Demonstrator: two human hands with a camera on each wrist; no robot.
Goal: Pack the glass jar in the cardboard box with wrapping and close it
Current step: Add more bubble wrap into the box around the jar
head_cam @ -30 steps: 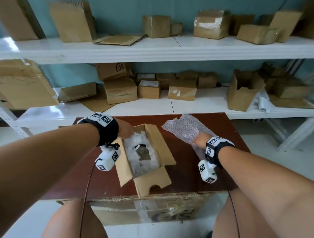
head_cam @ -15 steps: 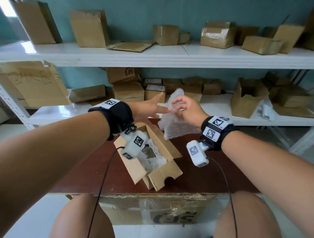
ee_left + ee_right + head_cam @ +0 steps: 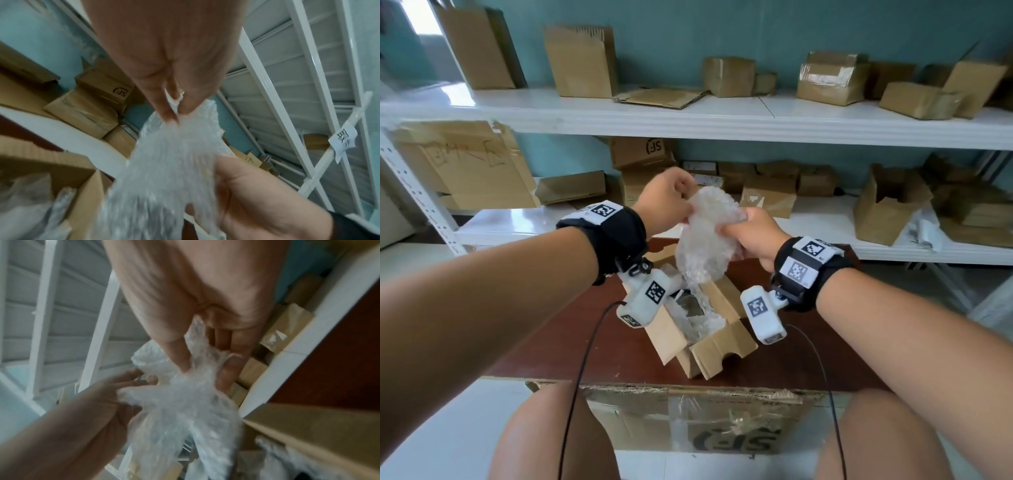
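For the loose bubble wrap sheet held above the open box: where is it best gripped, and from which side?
Grip the bubble wrap sheet at its upper edge, one of the hands on each side: left hand pinching from the left, right hand from the right. It is limp and hangs down toward the cardboard box, so top grips probably keep it spread.

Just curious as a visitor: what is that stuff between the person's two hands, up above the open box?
A crumpled sheet of bubble wrap, pinched by the left hand and gripped by the right hand. It hangs over the cardboard box; the head view shows this best.

Brown table (image 3: 592,346) w/ open cardboard box (image 3: 717,346).
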